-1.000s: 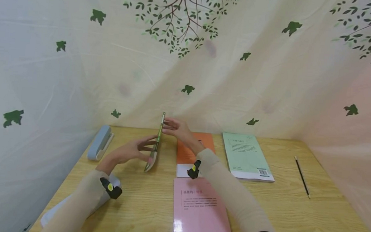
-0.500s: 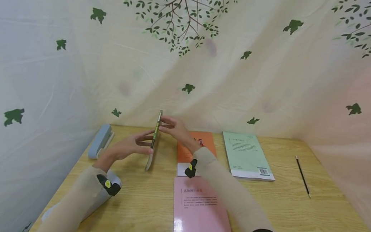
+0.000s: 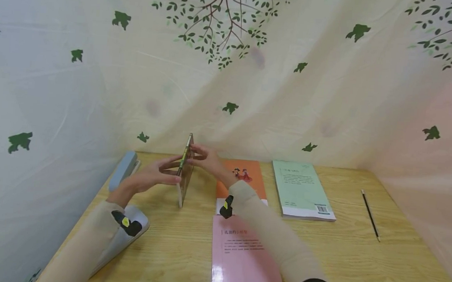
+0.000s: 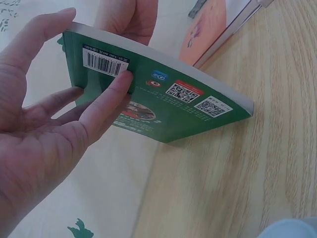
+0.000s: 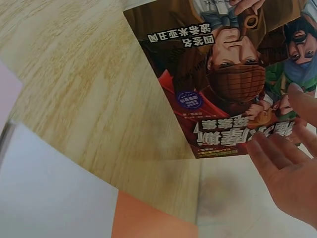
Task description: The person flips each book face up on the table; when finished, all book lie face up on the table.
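A paperback book (image 3: 184, 173) stands on edge between my two hands at the back left of the wooden table. Its green back cover (image 4: 143, 99), with a barcode and QR codes, faces my left hand (image 3: 150, 177). The left fingers are spread against that cover, the thumb at the book's edge. On the other side, my right hand (image 3: 209, 159) touches the illustrated front cover (image 5: 228, 79) with nearly straight fingertips near its title. In the right wrist view the cover picture appears upside down.
An orange-and-white book (image 3: 247, 177) lies right of the hands, a pink book (image 3: 245, 256) before it, a pale green book (image 3: 303, 190) beyond. A pencil (image 3: 370, 215) lies far right. A blue-and-white long object (image 3: 123, 169) sits back left; a white rounded object (image 3: 138, 220) lies under the left forearm.
Both hands have moved a little to the left with the book between them. The book has turned, so some of its front cover shows in the head view.
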Motion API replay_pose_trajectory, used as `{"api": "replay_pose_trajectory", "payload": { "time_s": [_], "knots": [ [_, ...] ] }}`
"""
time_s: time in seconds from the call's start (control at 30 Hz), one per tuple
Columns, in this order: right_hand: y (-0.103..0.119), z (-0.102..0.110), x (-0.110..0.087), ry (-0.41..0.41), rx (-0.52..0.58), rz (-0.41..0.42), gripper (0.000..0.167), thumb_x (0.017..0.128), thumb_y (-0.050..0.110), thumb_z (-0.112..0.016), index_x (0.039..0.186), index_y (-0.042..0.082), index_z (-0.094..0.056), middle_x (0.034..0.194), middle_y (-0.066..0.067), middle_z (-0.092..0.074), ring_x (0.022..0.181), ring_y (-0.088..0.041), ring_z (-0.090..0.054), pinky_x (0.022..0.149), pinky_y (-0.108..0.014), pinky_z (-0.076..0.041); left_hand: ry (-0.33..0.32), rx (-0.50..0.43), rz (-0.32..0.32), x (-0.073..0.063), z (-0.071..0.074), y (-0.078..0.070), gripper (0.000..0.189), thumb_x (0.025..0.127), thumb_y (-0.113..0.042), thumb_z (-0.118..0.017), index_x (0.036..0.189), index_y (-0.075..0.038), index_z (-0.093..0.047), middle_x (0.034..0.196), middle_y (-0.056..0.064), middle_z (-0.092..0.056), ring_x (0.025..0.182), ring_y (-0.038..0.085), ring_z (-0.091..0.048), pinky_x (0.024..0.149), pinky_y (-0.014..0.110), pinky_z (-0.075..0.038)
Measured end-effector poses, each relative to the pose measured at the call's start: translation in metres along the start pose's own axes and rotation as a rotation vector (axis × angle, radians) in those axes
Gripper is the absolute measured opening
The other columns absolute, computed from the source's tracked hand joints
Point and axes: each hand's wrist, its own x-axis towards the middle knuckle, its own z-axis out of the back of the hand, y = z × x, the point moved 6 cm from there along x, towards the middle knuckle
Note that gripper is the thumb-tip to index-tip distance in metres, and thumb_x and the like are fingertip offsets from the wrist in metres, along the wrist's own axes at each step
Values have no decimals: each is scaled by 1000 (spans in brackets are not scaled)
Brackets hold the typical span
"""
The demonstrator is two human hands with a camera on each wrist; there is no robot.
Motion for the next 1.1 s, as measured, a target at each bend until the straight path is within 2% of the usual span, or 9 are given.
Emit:
{"api": "replay_pose_trajectory", "payload": {
  "time_s": [0.13, 0.3, 0.43, 0.53, 0.77, 1.1],
  "knots": [
    [0, -5, 0, 13, -28, 19, 61, 92, -2, -71, 148, -1, -48, 153, -19, -50, 139, -39, -52, 107, -40, -53, 8, -3, 0, -4, 4, 0, 84, 99, -10, -65, 165, -13, -12, 168, 25, -17, 152, 48, -24, 109, 42, -51],
    [-5, -11, 2, 28, -85, 30, 62, 93, -1, -70, 150, 0, -46, 153, -20, -49, 137, -39, -53, 106, -42, -55, -5, 13, 5, -9, 10, 1, 83, 99, -10, -64, 165, -12, -13, 168, 25, -17, 151, 49, -25, 111, 44, -50],
    [-9, -14, 4, 42, -54, 39, 65, 91, -7, -69, 150, -3, -44, 152, -24, -48, 138, -42, -51, 108, -46, -52, -20, 24, 9, -13, 14, 2, 83, 99, -10, -64, 165, -10, -12, 167, 27, -18, 151, 49, -26, 112, 44, -49],
    [-14, -15, 5, 55, -54, 21, 67, 89, -8, -70, 150, -4, -42, 151, -26, -48, 139, -42, -49, 110, -47, -50, -23, 26, 9, -16, 17, 1, 83, 99, -10, -63, 165, -11, -12, 168, 26, -16, 151, 49, -25, 112, 45, -48],
    [-26, -16, 4, 64, -124, -53, 71, 89, 1, -75, 152, 1, -43, 154, -22, -47, 137, -43, -52, 109, -45, -51, -10, 21, 4, -19, 22, 4, 82, 99, -8, -62, 165, -12, -13, 170, 23, -10, 151, 50, -24, 111, 44, -49],
    [-41, -18, 1, 94, -136, -139, 73, 92, 8, -74, 156, 8, -40, 158, -19, -43, 146, -38, -42, 121, -51, -38, -7, 34, 1, -24, 31, 9, 82, 99, -9, -61, 165, -11, -12, 170, 24, -9, 149, 52, -25, 111, 45, -49]
  ]
}}
